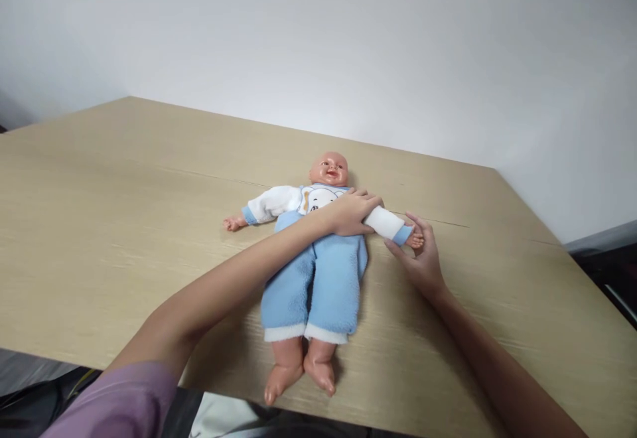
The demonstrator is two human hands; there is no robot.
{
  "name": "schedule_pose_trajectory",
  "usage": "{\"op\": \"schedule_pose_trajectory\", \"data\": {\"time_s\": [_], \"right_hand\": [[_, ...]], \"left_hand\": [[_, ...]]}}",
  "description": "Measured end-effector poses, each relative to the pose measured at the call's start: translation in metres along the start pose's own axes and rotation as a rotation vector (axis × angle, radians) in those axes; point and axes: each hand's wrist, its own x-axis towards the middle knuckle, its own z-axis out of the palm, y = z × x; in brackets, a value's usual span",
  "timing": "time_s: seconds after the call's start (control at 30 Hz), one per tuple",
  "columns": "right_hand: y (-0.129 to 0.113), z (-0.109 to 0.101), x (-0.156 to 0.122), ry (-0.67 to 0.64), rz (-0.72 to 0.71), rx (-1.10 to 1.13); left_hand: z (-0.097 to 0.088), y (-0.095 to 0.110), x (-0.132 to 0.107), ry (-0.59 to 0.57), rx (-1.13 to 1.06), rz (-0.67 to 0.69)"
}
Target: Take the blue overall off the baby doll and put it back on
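Note:
A baby doll lies on its back on the wooden table, head away from me and bare feet at the near edge. It wears blue fleece trousers and a white top with blue cuffs and an animal print. My left hand reaches across its chest, fingers wrapped round the upper part of the white sleeve on the right. Around the cuff and small hand at the end of that sleeve curls my right hand, thumb below and fingers behind. The doll's other arm stretches out to the left.
The pale wooden table spreads wide on both sides, with thin seam lines across it. A light grey wall stands behind its far edge. Dark objects lie beyond the right edge.

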Motion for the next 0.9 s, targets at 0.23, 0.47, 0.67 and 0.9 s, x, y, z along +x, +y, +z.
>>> {"op": "schedule_pose_trajectory", "data": {"time_s": [0.23,0.47,0.67,0.9], "right_hand": [[0.013,0.003,-0.004,-0.126,0.196,-0.014],[-0.001,0.005,-0.006,-0.334,-0.039,-0.237],[-0.022,0.023,-0.009,-0.424,-0.045,-0.201],[-0.036,0.07,0.006,-0.435,-0.039,-0.078]], "left_hand": [[0.008,-0.017,-0.002,0.208,-0.258,0.004],[0.01,-0.034,-0.019,0.529,-0.749,0.011],[0.002,-0.042,-0.026,0.695,-1.014,-0.009],[0.001,-0.052,-0.037,0.892,-1.198,-0.219]]}}
